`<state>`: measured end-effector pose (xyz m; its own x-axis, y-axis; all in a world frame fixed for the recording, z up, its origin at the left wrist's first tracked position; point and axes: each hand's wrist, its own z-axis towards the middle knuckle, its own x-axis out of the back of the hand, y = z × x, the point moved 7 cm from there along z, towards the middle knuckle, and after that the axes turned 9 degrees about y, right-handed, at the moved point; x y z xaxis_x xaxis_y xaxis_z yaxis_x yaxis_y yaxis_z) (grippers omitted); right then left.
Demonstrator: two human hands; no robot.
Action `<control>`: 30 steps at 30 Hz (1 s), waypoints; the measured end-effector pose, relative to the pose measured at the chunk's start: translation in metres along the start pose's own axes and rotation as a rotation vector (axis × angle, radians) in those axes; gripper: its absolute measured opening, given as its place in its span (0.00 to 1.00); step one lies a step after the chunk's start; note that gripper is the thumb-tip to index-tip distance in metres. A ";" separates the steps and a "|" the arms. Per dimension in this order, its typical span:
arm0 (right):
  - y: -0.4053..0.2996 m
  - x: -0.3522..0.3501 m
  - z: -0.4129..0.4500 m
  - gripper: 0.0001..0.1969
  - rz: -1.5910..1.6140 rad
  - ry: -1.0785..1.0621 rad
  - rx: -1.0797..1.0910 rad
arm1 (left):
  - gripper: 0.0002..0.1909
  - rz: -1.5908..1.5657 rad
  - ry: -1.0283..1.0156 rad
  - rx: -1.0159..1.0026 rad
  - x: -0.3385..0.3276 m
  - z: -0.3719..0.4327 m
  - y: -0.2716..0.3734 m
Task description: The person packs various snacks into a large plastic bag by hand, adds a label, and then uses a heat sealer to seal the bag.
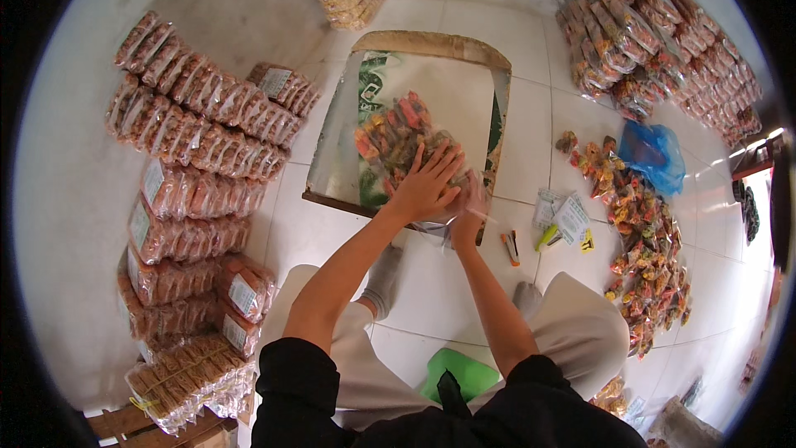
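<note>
A clear plastic bag of small red, orange and brown packets [398, 124] lies on a low board-topped table [448, 78] before me. My left hand [429, 180] presses flat on the bag with its fingers spread. At the bag's near right end, my right hand [469, 218] grips the loose clear plastic [477, 193]; its fingers are partly hidden by the film. On the floor just right of the table lie an orange-and-black stapler [510, 247], a green stapler [548, 238] and several printed labels [571, 218].
Stacked bags of packaged snacks [199, 118] rise along the left. More filled bags [622, 25] are piled at the back right. Loose small packets [640, 230] spread over the right floor beside a blue plastic bag [653, 155]. A green stool [460, 373] is beneath me.
</note>
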<state>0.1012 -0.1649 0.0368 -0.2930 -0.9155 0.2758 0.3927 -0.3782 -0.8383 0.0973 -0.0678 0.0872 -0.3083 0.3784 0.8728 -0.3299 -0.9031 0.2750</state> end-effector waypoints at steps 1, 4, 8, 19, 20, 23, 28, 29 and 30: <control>-0.001 -0.002 0.005 0.14 -0.017 -0.005 0.035 | 0.27 -0.005 -0.002 0.001 -0.001 -0.001 0.000; 0.020 -0.018 0.014 0.16 0.181 -0.083 -0.373 | 0.29 0.033 -0.063 -0.048 -0.002 0.003 0.002; 0.002 -0.014 0.023 0.13 0.071 0.067 -0.228 | 0.30 0.007 -0.095 -0.029 -0.001 0.004 0.002; -0.042 0.005 0.026 0.15 0.259 -0.042 0.185 | 0.32 -0.015 -0.027 0.013 0.008 0.000 -0.006; -0.035 0.010 0.028 0.15 0.252 -0.039 0.187 | 0.32 0.001 -0.030 0.001 0.008 0.003 -0.002; -0.009 0.002 0.020 0.18 -0.052 -0.218 0.180 | 0.33 -0.023 0.007 0.015 0.006 0.006 0.001; -0.003 -0.004 0.014 0.16 -0.061 -0.363 -0.123 | 0.33 0.000 0.003 0.039 0.004 0.002 -0.004; -0.004 -0.004 0.012 0.16 -0.059 -0.360 -0.116 | 0.31 -0.005 0.035 0.015 0.006 0.005 -0.003; 0.003 -0.004 0.004 0.19 0.240 -0.330 -0.342 | 0.29 -0.010 0.067 -0.010 0.009 0.007 -0.002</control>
<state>0.1073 -0.1629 0.0351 0.0819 -0.9861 0.1445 0.0917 -0.1369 -0.9863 0.1021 -0.0638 0.0970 -0.3641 0.4007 0.8407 -0.3417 -0.8972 0.2797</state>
